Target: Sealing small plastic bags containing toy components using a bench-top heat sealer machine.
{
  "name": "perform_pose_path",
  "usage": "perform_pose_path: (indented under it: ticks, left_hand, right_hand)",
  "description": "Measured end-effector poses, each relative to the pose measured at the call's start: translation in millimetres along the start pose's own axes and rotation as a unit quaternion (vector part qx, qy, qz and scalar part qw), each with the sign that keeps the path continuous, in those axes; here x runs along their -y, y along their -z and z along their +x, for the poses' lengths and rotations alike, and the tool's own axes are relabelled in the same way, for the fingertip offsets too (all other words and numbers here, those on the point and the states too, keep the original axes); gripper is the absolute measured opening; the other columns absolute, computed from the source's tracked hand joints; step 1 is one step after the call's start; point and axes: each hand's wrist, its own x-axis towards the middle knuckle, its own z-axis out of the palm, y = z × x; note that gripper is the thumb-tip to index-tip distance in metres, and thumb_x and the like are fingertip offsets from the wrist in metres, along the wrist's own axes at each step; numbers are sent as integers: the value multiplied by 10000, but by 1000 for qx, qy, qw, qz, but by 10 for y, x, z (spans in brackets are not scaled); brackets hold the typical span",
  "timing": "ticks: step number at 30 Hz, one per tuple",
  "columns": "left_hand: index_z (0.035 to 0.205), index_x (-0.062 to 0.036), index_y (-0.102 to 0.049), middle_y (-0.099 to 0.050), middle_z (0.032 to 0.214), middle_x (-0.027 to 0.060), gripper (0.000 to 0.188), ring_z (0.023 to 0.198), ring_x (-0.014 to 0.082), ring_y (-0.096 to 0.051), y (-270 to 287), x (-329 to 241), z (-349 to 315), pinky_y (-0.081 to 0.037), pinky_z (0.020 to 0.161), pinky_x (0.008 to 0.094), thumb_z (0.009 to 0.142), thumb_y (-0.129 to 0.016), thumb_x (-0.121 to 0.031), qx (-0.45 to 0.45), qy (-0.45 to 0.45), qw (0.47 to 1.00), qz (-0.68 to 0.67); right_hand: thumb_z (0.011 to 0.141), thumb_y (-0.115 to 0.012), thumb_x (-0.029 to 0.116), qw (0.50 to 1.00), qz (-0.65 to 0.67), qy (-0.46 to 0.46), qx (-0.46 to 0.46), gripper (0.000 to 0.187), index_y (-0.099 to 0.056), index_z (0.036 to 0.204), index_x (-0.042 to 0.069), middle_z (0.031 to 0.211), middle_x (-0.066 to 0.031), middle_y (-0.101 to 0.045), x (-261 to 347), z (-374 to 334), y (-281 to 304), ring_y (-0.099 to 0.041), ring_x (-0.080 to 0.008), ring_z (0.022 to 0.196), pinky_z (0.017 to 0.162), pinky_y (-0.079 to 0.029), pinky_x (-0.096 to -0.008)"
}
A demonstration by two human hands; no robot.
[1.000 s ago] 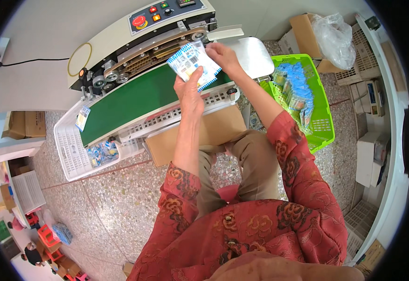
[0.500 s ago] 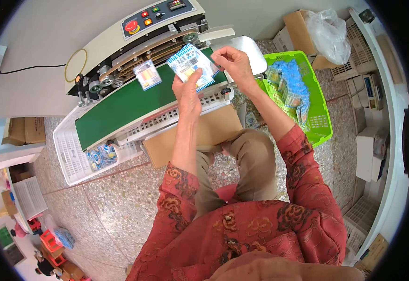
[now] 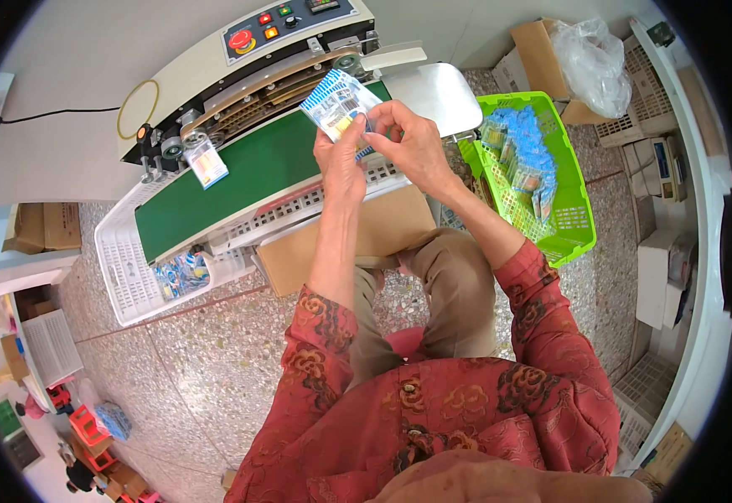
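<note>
My left hand (image 3: 341, 172) holds a small clear plastic packet (image 3: 330, 99) with a blue-and-white striped edge, its thumb pressed on the front. Thumb and fingers of my right hand (image 3: 419, 149) are closed at the packet's right side. Both hands are above the right part of the green conveyor belt (image 3: 240, 184) of a bag-sealing machine (image 3: 169, 96). A second packet (image 3: 206, 164) hangs from the sealing band at the machine's left end, its lower part over the belt. What lies inside the held packet is partly hidden by my fingers.
To the right, a bright green basket (image 3: 579, 226) holds several blue-topped packets (image 3: 523, 155). A white basket (image 3: 114, 277) with finished-looking packets (image 3: 183, 275) sits under the belt's left end. A cardboard box (image 3: 341, 239) stands before my knees. A white tray (image 3: 441, 92) adjoins the belt's right end.
The packet in the sealing band has travelled left along the machine. My right hand has come down and closer to the packet in my left hand, which has barely moved.
</note>
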Motion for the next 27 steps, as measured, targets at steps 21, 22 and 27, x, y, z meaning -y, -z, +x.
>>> perform_pose_path:
  ticks: [21,22,27]
  left_hand:
    - [1029,-19,-511,-594,936,57,333,809,120,-567,8,9,21,-456,750,278,723,-639,3,24,-33,999,11]
    - [1029,-19,-511,-594,936,57,333,809,120,-567,0,20,24,-456,750,278,723,-639,3,26,-32,999,11]
    - [1013,-30,-519,-593,934,49,299,816,118,-572,13,-26,12,-472,719,269,738,-633,-5,-18,21,999,-42]
  right_hand:
    - [794,-593,82,949,297,-92,43,180,-585,965,26,878,-19,-615,-195,104,64,-542,-58,782,694,-438,-208]
    - [788,-596,82,954,286,-83,31,192,-586,969,18,865,-27,-619,-230,108,65,-550,-69,760,680,-442,-214]
    - [778,-614,119,924,354,-143,3,255,-583,1012,24,914,-37,-621,-377,259,213,-577,-102,818,708,-475,-256]
